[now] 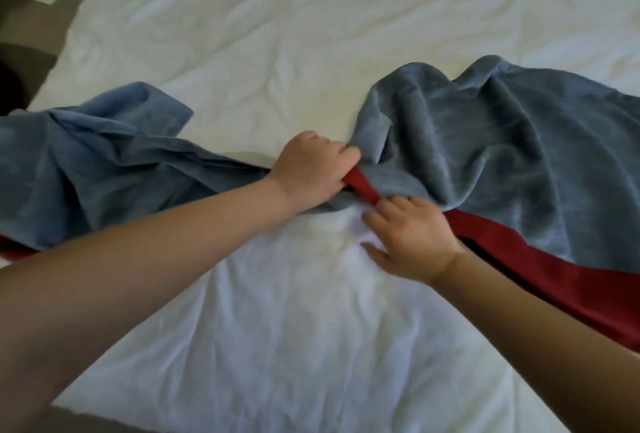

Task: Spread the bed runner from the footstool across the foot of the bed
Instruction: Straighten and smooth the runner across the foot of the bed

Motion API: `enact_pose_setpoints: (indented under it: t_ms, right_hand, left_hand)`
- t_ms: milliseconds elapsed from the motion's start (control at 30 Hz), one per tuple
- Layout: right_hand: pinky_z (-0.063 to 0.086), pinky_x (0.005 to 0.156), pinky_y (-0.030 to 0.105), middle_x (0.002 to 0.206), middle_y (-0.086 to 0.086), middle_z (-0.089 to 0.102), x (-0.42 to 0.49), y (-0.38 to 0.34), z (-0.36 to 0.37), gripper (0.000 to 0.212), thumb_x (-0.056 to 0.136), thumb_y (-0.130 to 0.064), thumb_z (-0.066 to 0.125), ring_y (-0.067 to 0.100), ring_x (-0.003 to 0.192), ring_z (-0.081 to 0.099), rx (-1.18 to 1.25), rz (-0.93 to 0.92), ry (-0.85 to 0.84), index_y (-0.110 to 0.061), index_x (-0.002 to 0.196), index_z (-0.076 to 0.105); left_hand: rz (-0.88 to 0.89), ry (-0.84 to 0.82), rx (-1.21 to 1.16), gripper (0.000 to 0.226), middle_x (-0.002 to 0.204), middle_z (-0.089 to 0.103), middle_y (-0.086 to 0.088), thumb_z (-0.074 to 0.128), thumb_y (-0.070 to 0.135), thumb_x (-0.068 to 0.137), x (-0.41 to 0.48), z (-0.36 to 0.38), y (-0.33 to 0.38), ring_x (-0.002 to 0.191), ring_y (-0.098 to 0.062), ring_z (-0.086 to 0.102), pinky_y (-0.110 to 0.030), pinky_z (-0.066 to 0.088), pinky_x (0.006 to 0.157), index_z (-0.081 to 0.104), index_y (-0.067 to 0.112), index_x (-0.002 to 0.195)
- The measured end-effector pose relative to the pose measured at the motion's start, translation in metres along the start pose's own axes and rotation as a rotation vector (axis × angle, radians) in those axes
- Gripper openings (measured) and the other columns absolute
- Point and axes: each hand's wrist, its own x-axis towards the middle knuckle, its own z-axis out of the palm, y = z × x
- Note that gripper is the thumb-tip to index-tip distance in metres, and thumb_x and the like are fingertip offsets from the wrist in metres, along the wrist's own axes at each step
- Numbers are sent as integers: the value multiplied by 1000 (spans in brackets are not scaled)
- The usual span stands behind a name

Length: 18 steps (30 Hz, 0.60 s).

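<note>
The bed runner (502, 155), blue-grey velvety cloth with a red underside, lies bunched and twisted across the white sheet (277, 311) of the bed. It is rumpled in loose folds on either side and narrows to a tight waist in the middle. There the left hand (311, 169) grips the gathered cloth, fingers curled round it. The right hand (412, 238) sits just beside it, thumb spread on the sheet and bent fingertips at the runner's edge, where a red strip shows. Dark floor (34, 27) lies beyond the bed's left side.
</note>
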Motion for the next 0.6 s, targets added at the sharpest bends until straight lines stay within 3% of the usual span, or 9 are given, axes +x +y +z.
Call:
enact_pose_setpoints:
  t_ms: [133, 200, 333, 433, 533, 600]
  right_hand:
    - [46, 66, 40, 91, 11, 61, 17, -2, -1, 45, 72, -40, 75, 33, 81, 60, -42, 598, -45, -8, 96, 56]
    - [44, 69, 41, 98, 12, 59, 23, 4, 2, 48, 78, -44, 70, 33, 89, 59, -35, 753, -90, -7, 102, 51]
    - [31, 61, 34, 90, 11, 65, 27, 13, 4, 14, 84, -20, 60, 32, 81, 61, -27, 672, -96, -10, 91, 53]
    - [27, 54, 31, 83, 9, 65, 18, 6, 0, 5, 84, -15, 57, 33, 71, 60, 1, 579, -131, -12, 87, 56]
    - [33, 53, 30, 79, 10, 65, -12, -8, -1, 9, 77, -11, 60, 34, 70, 63, 15, 395, -276, -11, 86, 60]
    - [40, 50, 29, 70, 9, 64, -31, -18, -3, 14, 67, -8, 67, 32, 61, 63, -1, 290, -334, -11, 79, 62]
  left_hand:
    - [-186, -1, -131, 38, 75, 64, -6, 48, 51, 90, 11, -1, -13, 66, -32, 59, -33, 30, 56, 55, 14, 84]
    - [-267, -3, -231, 40, 71, 57, 0, 45, 56, 90, 9, 1, -18, 67, -28, 57, -32, 32, 56, 48, 19, 77]
    - [-364, -76, -423, 53, 54, 44, 6, 47, 63, 85, 3, 3, -13, 57, -20, 48, -31, 28, 50, 36, 21, 55]
    - [-594, -122, -646, 61, 49, 49, 3, 40, 64, 88, 2, 6, -14, 55, -21, 53, -31, 37, 52, 48, 16, 51]
    - [-680, -214, -620, 38, 84, 69, -4, 55, 49, 88, 4, 13, -19, 85, -25, 64, -36, 49, 78, 65, 13, 91]
    - [-642, -300, -529, 44, 102, 67, -5, 68, 47, 79, 6, 13, -14, 98, -25, 61, -35, 48, 84, 62, 14, 107]
